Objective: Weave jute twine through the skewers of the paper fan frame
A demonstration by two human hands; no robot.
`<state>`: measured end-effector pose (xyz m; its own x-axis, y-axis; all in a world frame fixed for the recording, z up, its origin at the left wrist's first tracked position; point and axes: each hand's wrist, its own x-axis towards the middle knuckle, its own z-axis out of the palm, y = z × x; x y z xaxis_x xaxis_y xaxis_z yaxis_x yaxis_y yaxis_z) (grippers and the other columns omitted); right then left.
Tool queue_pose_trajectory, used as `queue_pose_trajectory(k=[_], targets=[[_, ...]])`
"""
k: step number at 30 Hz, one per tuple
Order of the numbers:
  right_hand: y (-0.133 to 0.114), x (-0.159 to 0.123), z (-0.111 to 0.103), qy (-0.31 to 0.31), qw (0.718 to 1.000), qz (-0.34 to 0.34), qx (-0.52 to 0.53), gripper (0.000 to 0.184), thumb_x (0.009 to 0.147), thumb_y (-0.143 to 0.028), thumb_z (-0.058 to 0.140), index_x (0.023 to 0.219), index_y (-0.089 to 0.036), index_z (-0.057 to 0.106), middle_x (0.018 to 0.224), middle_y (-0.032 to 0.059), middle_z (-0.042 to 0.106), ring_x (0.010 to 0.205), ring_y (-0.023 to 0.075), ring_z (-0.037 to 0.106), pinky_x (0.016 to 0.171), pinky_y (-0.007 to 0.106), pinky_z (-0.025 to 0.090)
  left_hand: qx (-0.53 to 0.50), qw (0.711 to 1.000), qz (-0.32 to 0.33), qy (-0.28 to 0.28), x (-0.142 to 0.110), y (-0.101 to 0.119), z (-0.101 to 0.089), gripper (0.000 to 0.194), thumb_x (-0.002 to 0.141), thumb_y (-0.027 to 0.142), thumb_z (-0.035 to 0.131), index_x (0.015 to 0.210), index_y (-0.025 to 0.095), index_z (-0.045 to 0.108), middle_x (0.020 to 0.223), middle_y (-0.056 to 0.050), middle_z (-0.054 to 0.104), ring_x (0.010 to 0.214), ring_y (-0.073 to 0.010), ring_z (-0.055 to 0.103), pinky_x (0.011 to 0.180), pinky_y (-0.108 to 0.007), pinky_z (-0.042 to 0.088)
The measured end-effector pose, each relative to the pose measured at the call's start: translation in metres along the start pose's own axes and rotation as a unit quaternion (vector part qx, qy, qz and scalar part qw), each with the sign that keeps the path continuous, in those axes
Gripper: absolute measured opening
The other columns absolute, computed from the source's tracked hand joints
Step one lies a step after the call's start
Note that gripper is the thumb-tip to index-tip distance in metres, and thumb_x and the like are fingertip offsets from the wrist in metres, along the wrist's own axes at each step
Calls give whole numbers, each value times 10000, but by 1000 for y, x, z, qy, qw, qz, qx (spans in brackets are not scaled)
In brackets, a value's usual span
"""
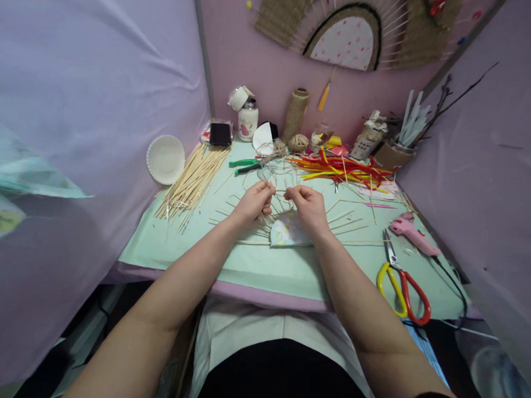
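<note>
My left hand [257, 201] and my right hand [308, 207] are both closed in a pinch above the middle of the table. A thin strand of twine [280, 191] seems to run between their fingertips, though it is too fine to see clearly. Beneath them lies a half-round fan piece [285, 232] covered in pale floral cloth. Thin sticks [346, 220] spread out from it like rays on both sides. My right hand and wrist hide part of the cloth.
Left are a bundle of sticks [194, 182] and a white plate [165, 159]. Green-handled pliers [245, 162], a twine spool [296, 115] and coloured pipe cleaners [340, 168] stand behind. Scissors [398, 281] and a pink glue gun [414, 235] with a cord lie right.
</note>
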<state>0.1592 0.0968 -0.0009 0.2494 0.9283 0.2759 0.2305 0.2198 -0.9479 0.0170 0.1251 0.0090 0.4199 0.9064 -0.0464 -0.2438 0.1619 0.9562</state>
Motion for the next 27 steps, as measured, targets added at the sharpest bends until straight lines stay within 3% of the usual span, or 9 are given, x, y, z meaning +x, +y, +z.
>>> queue_pose_trajectory(k=[9,17,22,27], targets=[[7,2,0,1,1000,-3,-4,197,712,-352,665,660,-162,664,617,-8,606,623,125,502,649,270,390,91,994,28,45,1,-4,-4,221,731,352,654,759,181,517,485,101,330,368,-29,280,383,-165,248],[5,-1,1,-5,999,-38,-17,153,697,-326,700,697,-174,684,683,6,637,638,125,497,641,274,393,154,985,58,58,1,-7,-8,252,744,422,616,737,183,538,430,95,363,319,-57,327,354,-200,237],[7,1,2,-31,998,-6,57,171,663,-329,735,699,-182,654,682,-4,619,642,118,502,637,266,397,203,973,96,56,5,-10,-11,270,748,441,606,720,177,557,476,76,414,378,-72,377,414,-223,298],[8,1,4,-54,990,39,121,238,636,-369,757,703,-192,613,650,-26,580,585,97,468,572,242,371,286,940,165,88,3,-9,-10,233,778,391,583,690,176,570,553,46,475,519,-97,431,526,-239,338]])
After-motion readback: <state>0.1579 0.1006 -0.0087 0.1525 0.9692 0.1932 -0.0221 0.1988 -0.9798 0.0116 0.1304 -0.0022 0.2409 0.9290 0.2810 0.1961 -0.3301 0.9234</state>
